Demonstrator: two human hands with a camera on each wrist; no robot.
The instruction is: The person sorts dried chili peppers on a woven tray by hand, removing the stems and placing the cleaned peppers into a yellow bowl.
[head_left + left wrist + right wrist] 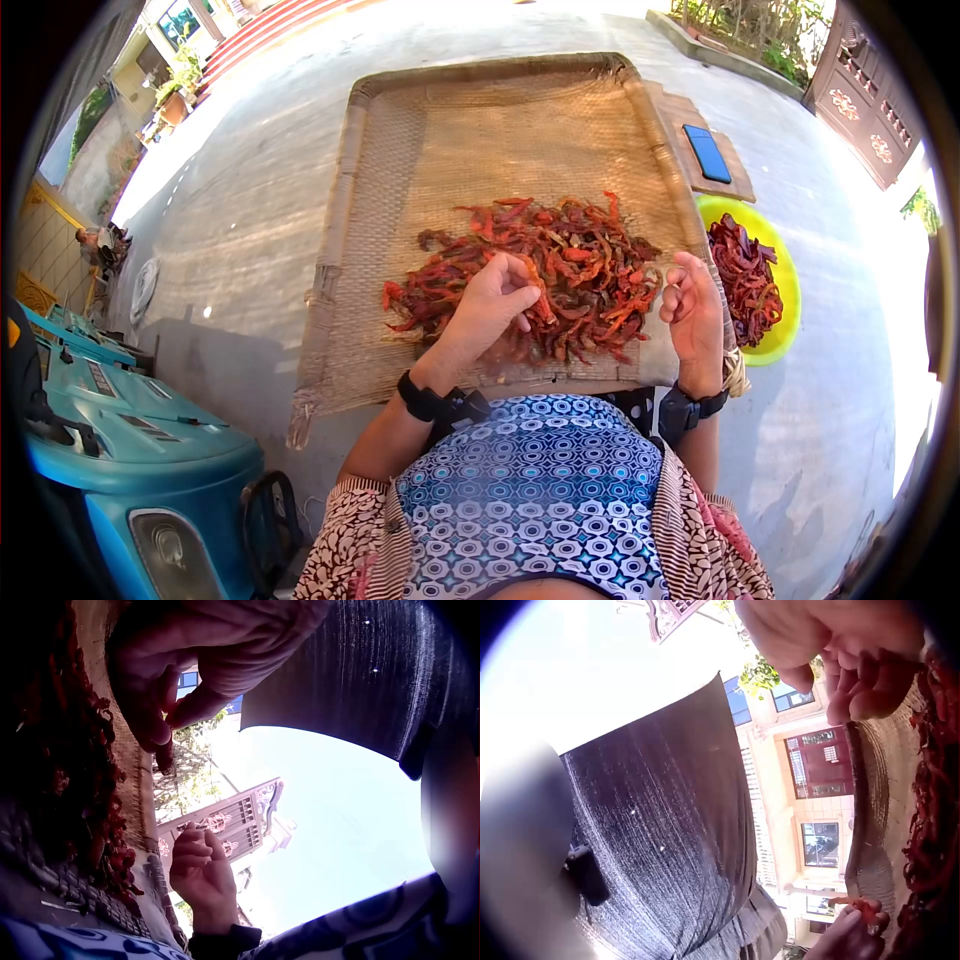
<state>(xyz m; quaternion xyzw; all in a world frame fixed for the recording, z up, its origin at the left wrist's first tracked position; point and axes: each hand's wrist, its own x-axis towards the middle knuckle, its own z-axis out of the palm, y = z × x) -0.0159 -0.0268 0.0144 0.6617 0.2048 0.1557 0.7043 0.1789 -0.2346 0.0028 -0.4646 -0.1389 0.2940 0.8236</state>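
A heap of dried red peppers (575, 250) lies on the front part of a woven tray (480, 120). Above the heap's near side, my left hand (495, 300) pinches a red pepper (541, 300) between thumb and fingers; the left wrist view shows the pepper's dark end (165, 756) below the fingertips. My right hand (692, 310) is raised over the tray's right edge, palm up, its fingers loosely curled with no pepper visible in them. In the right wrist view, the fingers of my right hand (847, 660) bend above the tray, apart from the heap.
A yellow-green basin (785, 290) of darker red peppers stands right of the tray. A blue-screened phone (708, 153) rests on a board (738, 180) at the back right. A teal vehicle (150, 440) stands at the left, and a person sits farther off.
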